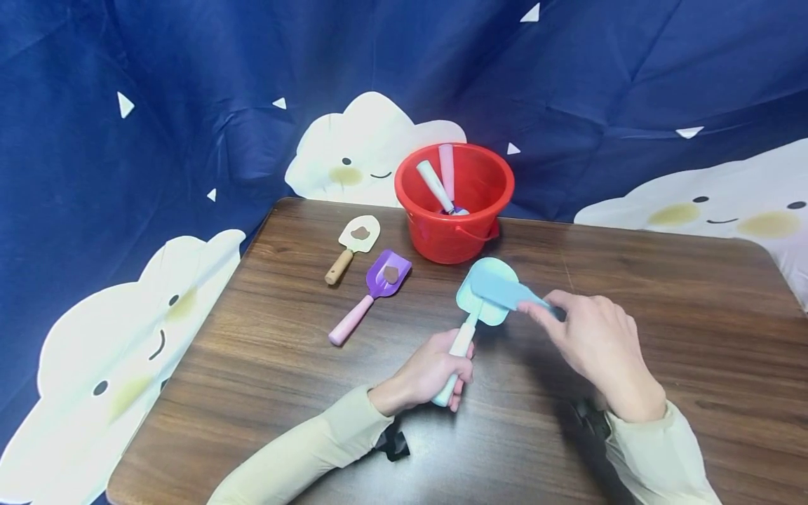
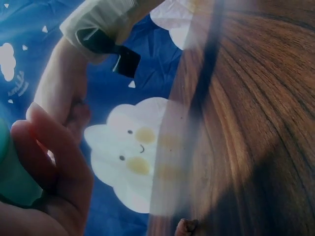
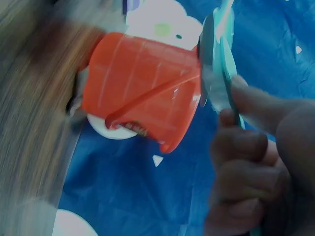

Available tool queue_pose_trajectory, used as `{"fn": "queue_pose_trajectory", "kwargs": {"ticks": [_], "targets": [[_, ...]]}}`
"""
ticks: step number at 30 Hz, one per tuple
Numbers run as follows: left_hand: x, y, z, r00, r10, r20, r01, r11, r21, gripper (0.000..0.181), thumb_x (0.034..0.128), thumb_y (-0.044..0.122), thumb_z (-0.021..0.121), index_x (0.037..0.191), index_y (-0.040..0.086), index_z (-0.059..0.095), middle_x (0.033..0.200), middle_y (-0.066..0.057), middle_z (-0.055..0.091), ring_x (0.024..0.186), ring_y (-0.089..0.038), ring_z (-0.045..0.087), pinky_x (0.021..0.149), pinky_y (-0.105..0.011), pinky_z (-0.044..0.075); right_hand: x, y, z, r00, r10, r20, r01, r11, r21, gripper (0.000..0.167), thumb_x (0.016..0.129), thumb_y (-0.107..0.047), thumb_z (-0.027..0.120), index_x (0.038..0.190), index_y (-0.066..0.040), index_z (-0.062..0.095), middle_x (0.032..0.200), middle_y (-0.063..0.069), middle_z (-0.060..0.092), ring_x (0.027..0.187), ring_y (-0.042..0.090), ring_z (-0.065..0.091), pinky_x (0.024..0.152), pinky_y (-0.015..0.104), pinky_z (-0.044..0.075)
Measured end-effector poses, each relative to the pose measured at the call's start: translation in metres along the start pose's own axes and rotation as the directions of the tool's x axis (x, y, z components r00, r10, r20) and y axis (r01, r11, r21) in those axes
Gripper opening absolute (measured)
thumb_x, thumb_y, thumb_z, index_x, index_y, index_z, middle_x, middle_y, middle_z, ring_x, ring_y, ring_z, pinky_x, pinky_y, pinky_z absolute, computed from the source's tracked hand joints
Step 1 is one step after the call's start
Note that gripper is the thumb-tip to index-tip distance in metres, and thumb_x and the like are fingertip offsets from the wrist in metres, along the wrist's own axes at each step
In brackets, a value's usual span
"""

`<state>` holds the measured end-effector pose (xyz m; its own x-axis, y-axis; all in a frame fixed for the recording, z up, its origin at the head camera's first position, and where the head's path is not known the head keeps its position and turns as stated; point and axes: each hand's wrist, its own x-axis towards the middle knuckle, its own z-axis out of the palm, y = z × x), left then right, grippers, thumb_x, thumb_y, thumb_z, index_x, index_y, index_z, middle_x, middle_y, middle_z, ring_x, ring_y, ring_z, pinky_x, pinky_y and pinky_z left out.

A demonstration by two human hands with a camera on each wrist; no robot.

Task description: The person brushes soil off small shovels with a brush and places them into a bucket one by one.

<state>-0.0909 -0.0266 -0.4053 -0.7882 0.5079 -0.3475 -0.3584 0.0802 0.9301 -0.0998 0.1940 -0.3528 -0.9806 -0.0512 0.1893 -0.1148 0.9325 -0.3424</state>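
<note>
Clearly, left fingers (image 1: 463, 366) grip a rounded shovel (image 1: 487, 268), right fingers (image 1: 544, 319) a flat strip (image 1: 501, 289).

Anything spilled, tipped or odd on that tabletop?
Nothing looks spilled or tipped; the red bucket stands upright. One oddity: brown patches show on the cream trowel and purple scoop, breaking their plain color. I can't tell whether they're cut-outs or something lying there.

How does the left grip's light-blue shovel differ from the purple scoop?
The light-blue shovel is held in the left grip; the purple scoop lies on the table. The shovel's blade is broad and rounded; the scoop's is narrower. A blue tool partly covers the shovel's blade; the scoop's shows a brownish patch. Both are hand tools.
</note>
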Motion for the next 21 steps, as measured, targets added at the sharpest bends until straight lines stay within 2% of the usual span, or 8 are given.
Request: {"fn": "queue_pose_trajectory", "kwargs": {"ticks": [4, 7, 9, 12, 16, 18, 21], "targets": [[0.0, -0.002, 0.0, 1.0, -0.005, -0.006, 0.005, 1.0, -0.008, 0.025, 0.0674, -0.007, 0.05, 0.088, 0.005, 0.044, 0.05, -0.005, 0.043, 0.037, -0.016, 0.045, 0.033, -0.03, 0.047, 0.004, 0.005, 0.006, 0.985, -0.006, -0.171, 0.004, 1.0, -0.011, 0.04, 0.086, -0.053, 0.064, 0.088, -0.013, 0.069, 0.051, 0.007, 0.052, 0.045, 0.028, 0.044, 0.035, 0.034, 0.026], [0.001, -0.003, -0.001, 1.0, -0.003, -0.012, 0.003, 1.0, -0.022, 0.024, 0.0679, -0.007, 0.05, 0.088, 0.006, 0.044, 0.05, -0.004, 0.043, 0.036, -0.015, 0.044, 0.033, -0.03, 0.046, 0.004, 0.006, 0.009, 0.975, -0.017, -0.223, 0.019, 1.0, 0.009, 0.037, 0.086, -0.048, 0.066, 0.085, -0.011, 0.068, 0.048, 0.006, 0.049, 0.045, 0.028, 0.043, 0.036, 0.035, 0.026], [0.002, -0.002, -0.002, 1.0, 0.004, -0.018, -0.004, 1.0, -0.025, 0.024, 0.0691, -0.007, 0.049, 0.089, 0.005, 0.044, 0.051, -0.004, 0.043, 0.037, -0.015, 0.044, 0.033, -0.03, 0.046, 0.003, 0.004, 0.009, 0.983, -0.023, -0.18, 0.029, 0.999, 0.032, 0.035, 0.086, -0.049, 0.066, 0.085, -0.014, 0.069, 0.047, 0.001, 0.047, 0.047, 0.025, 0.045, 0.038, 0.034, 0.028], [0.003, 0.0, -0.003, 0.999, 0.019, -0.033, -0.02, 1.0, -0.019, 0.023, 0.0705, -0.007, 0.049, 0.092, 0.001, 0.044, 0.051, -0.005, 0.043, 0.036, -0.015, 0.044, 0.033, -0.029, 0.046, -0.001, 0.001, 0.004, 0.998, -0.047, -0.051, 0.049, 0.998, 0.047, 0.036, 0.087, -0.053, 0.063, 0.086, -0.018, 0.07, 0.047, -0.006, 0.042, 0.05, 0.018, 0.044, 0.041, 0.03, 0.03], [0.004, 0.004, -0.006, 0.999, 0.021, -0.034, -0.022, 0.999, -0.037, 0.024, 0.0702, -0.006, 0.049, 0.092, 0.0, 0.043, 0.051, -0.005, 0.043, 0.035, -0.015, 0.044, 0.033, -0.028, 0.046, -0.003, -0.002, -0.005, 0.993, -0.093, 0.073, 0.09, 0.995, 0.044, 0.035, 0.087, -0.055, 0.062, 0.085, -0.021, 0.071, 0.047, -0.007, 0.037, 0.051, 0.014, 0.039, 0.043, 0.027, 0.029], [0.003, 0.006, -0.007, 0.999, 0.018, -0.029, -0.019, 0.998, -0.051, 0.023, 0.0691, -0.006, 0.049, 0.09, 0.003, 0.043, 0.051, -0.005, 0.042, 0.035, -0.015, 0.044, 0.033, -0.028, 0.045, -0.003, -0.001, -0.008, 0.991, -0.098, 0.092, 0.095, 0.995, 0.043, 0.035, 0.087, -0.055, 0.062, 0.086, -0.021, 0.072, 0.047, -0.007, 0.037, 0.051, 0.014, 0.039, 0.043, 0.027, 0.029], [0.001, 0.008, -0.007, 1.0, 0.009, -0.015, -0.01, 0.999, -0.05, 0.024, 0.0676, -0.007, 0.049, 0.089, 0.004, 0.043, 0.052, -0.005, 0.043, 0.036, -0.015, 0.044, 0.033, -0.028, 0.045, -0.001, 0.002, -0.011, 0.993, -0.08, 0.082, 0.078, 0.997, 0.027, 0.037, 0.087, -0.056, 0.061, 0.089, -0.022, 0.072, 0.048, -0.007, 0.042, 0.054, 0.016, 0.044, 0.042, 0.027, 0.03]]}}
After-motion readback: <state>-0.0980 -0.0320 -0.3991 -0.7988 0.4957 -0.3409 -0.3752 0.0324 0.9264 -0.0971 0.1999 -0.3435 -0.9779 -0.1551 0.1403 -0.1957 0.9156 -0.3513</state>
